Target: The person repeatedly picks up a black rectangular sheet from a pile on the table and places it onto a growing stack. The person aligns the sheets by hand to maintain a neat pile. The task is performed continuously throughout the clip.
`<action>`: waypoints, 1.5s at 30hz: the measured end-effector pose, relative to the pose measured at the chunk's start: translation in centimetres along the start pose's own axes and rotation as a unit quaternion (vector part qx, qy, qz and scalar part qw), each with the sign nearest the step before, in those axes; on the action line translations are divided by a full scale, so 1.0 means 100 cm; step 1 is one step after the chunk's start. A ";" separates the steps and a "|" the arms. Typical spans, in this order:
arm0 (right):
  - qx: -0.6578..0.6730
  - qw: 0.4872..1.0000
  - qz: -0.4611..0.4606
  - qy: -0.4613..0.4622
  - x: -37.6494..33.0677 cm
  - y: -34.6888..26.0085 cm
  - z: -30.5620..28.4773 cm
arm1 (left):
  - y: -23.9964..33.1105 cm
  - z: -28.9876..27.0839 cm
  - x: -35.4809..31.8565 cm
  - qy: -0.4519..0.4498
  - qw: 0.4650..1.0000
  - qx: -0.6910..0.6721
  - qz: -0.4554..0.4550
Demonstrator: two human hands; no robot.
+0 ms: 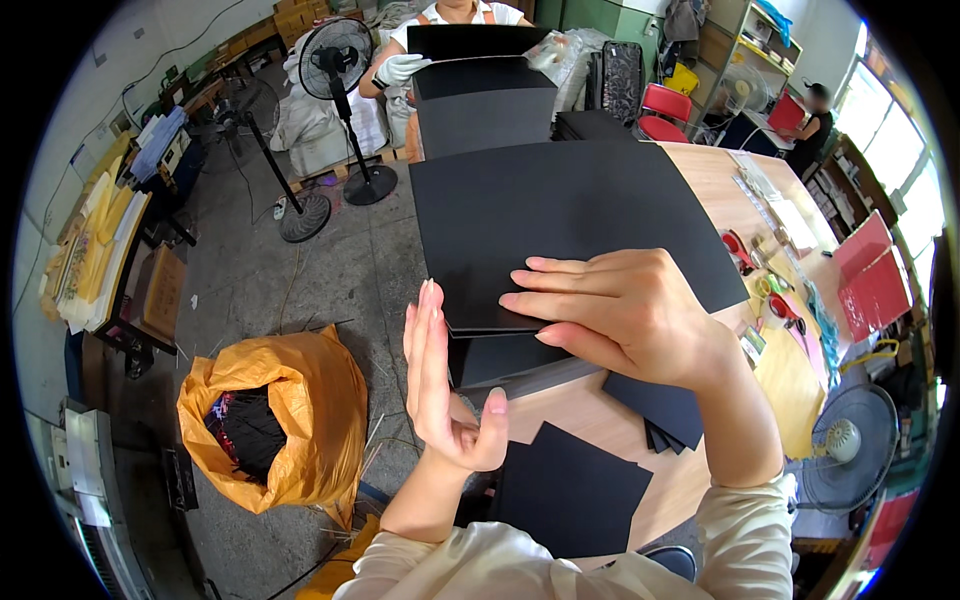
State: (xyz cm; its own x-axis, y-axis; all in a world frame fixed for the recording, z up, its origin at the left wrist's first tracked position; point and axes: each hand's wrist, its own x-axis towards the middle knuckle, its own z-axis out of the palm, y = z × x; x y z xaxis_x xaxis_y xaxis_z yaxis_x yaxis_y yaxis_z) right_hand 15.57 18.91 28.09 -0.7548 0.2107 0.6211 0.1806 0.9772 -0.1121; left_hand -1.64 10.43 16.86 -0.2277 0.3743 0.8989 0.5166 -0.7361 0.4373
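— Black card is what is being handled: a stack of black sheets lies on the wooden worktop, its near-left corner reaching the worktop's near edge. How are the hands placed on it?

— The right hand is laid flat on the near corner of the top sheet, its fingers stretched out and pressing down, nothing clenched. The left hand is held upright, open and released, its palm set against the stack's left edge; nothing is grasped by it.

— How would the squaring be done well?

— The stack is best pinned lightly from above while the side is tapped with the flat palm, so the edges are brought flush without the top sheet being buckled. Too much downward pressure would likely keep the lower sheets from sliding into line.

— And the room around?

— Open floor is found to the left, beyond the worktop's edge, where an orange bag of scraps stands well below; sheets pushed too far that way could be tipped off. Smaller black pieces lie near the body, apart from the stack. Tape rolls and scissors are kept to the right, clear of the sheets. A second stack is handled by another person's gloved hand at the far side.
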 end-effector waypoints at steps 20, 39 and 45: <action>0.072 0.996 0.052 -0.019 0.000 -0.001 -0.002 | 0.005 0.001 -0.005 -0.019 0.999 -0.034 -0.032; 0.098 0.993 0.064 -0.026 0.001 0.000 -0.003 | 0.003 0.000 -0.006 -0.025 0.999 -0.032 -0.023; 0.098 0.993 0.063 -0.027 0.001 -0.001 -0.004 | 0.004 0.000 -0.006 -0.025 0.999 -0.027 -0.021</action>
State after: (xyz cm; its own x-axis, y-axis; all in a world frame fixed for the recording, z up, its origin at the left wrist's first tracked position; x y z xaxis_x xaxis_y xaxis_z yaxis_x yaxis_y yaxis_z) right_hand 15.74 18.86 28.42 -0.7673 0.3281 0.5510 0.1533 0.9281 -0.3393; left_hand -1.32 9.93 16.50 -0.2057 0.4332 0.8775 0.4625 -0.7472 0.4773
